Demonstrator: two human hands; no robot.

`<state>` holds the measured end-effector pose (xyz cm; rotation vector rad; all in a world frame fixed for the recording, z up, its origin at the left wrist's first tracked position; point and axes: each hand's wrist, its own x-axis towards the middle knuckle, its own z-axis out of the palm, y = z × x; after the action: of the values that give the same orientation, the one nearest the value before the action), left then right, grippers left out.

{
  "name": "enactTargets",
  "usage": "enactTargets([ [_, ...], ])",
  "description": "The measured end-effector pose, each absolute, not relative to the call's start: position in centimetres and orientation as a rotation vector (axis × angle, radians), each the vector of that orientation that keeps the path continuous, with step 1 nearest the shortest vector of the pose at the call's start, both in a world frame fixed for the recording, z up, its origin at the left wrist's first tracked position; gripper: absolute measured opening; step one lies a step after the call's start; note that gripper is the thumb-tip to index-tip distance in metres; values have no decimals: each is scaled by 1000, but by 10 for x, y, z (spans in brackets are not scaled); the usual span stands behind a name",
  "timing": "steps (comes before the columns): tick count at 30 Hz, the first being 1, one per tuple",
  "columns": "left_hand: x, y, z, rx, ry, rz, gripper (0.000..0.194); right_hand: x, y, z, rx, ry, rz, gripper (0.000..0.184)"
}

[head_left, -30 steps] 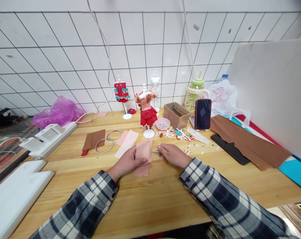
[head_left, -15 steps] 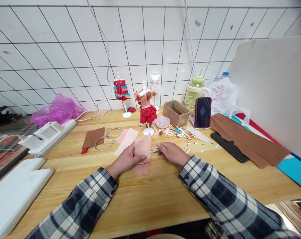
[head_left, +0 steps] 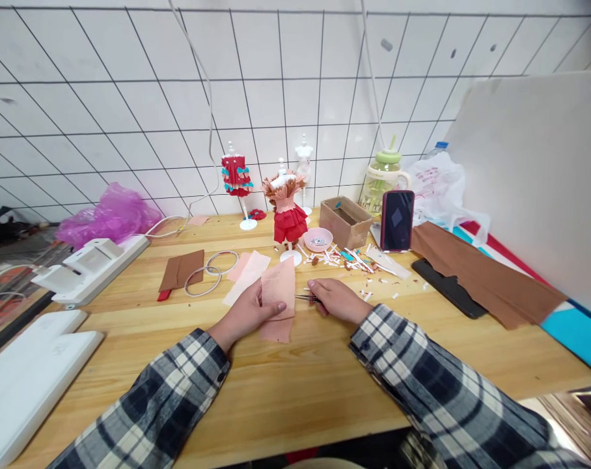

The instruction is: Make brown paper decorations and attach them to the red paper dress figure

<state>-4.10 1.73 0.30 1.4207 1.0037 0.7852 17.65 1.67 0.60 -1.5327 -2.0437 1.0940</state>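
My left hand (head_left: pixel 251 309) pinches a piece of pink crepe paper (head_left: pixel 278 286) between thumb and fingers, above the wooden table. The paper looks folded, with a lower flap below the thumb. My right hand (head_left: pixel 338 299) is closed around small scissors (head_left: pixel 308 298), whose blades point left at the paper's right edge. Whether the blades touch the paper I cannot tell. Beyond my hands stands a small dress form (head_left: pixel 290 221) in a red skirt and a pink and brown ruffled top. Paler pink paper strips (head_left: pixel 249 277) lie behind my left hand.
Two metal rings (head_left: pixel 202 281) and folded brown paper (head_left: pixel 181 270) lie left. A pink bowl (head_left: pixel 318 240), paper scraps (head_left: pixel 357 260), a cardboard box (head_left: pixel 345 221) and a propped phone (head_left: pixel 397 220) are behind. Brown paper (head_left: pixel 485 277) lies right; a power strip (head_left: pixel 100 270) lies left.
The view has shifted very slightly. The upper part of the pink paper stands a little higher; my hands keep almost the same places.
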Motion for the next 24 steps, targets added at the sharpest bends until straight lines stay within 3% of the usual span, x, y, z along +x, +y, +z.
enactTargets([
  [24, -41, 19, 1, 1529, 1031, 767, 65, 171, 16, 1, -1510, -2169, 843, 41],
])
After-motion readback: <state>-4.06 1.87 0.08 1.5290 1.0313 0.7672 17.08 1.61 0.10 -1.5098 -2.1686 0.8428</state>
